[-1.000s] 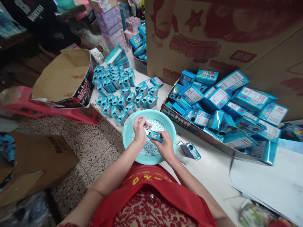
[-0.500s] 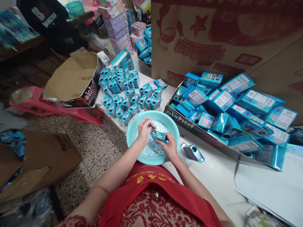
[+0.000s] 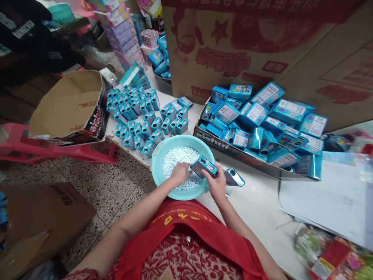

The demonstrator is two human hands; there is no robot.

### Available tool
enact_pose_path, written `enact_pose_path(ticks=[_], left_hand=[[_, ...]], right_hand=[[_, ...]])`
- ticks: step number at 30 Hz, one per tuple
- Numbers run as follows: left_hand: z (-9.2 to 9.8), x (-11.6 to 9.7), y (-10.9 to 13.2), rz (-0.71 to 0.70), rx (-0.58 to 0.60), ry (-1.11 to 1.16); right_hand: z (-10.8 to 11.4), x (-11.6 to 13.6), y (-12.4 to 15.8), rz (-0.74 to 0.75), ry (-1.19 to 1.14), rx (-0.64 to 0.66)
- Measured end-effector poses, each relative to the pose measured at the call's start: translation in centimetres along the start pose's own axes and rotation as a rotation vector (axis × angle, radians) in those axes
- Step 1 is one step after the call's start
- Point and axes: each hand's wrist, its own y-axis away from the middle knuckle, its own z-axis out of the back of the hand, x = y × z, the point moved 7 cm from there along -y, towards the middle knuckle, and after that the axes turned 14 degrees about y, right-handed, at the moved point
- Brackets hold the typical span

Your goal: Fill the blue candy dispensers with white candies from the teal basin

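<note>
A turquoise basin (image 3: 155, 165) holds many small, pale, candy-like pellets (image 3: 180, 155). My right hand (image 3: 216, 182) grips a small blue printed box (image 3: 206, 165) over the basin's right side, tilted, its end toward my left hand. My left hand (image 3: 180, 174) is down at the pellets, its fingertips hidden among them. To the right of the basin another blue box (image 3: 236, 178) lies on the white table. Beyond the basin, several blue boxes (image 3: 138, 136) stand in rows with dark round holes in their tops.
An open carton (image 3: 210, 140) heaped with blue boxes stands at the right, before a large cardboard box (image 3: 233, 46). At the left an open carton (image 3: 64, 105) rests over a red stool (image 3: 43, 151). White sheets (image 3: 329, 198) lie at right. A person in black (image 3: 26, 42) is at upper left.
My left hand has come away from the box's end and dropped into the pellets. My right hand has lifted and tilted the box to the right. The view has shifted right.
</note>
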Motion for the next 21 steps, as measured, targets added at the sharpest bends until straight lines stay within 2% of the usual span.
enact_pose_path(ticks=[3, 6, 8, 11, 15, 19, 21], left_hand=[[-3.7, -0.9, 0.6, -0.124, 0.218, -0.262], [-4.8, 0.0, 1.7, -0.121, 0.354, -0.242], [-4.1, 1.3, 2.2, -0.029, 0.375, -0.103], [-1.7, 2.8, 2.3, 0.075, 0.34, 0.062], [1.3, 2.8, 1.4, 0.119, 0.317, 0.217], [2.3, 3.0, 0.7, 0.461, 0.303, 0.849], [2.2, 2.5, 0.3, 0.553, 0.293, 1.045]], right_hand=[[-0.1, -0.5, 0.8, 0.068, 0.117, -0.131], [-0.6, -0.5, 1.2, 0.144, 0.207, -0.215], [-0.7, -0.5, 1.2, 0.153, 0.232, -0.233], [-0.7, -0.5, 1.1, 0.112, 0.222, -0.224], [-0.1, 0.0, 1.7, 0.008, 0.122, -0.241], [0.9, 1.2, 3.8, -0.06, 0.02, -0.28], [1.7, 1.4, 5.4, -0.12, -0.02, -0.308]])
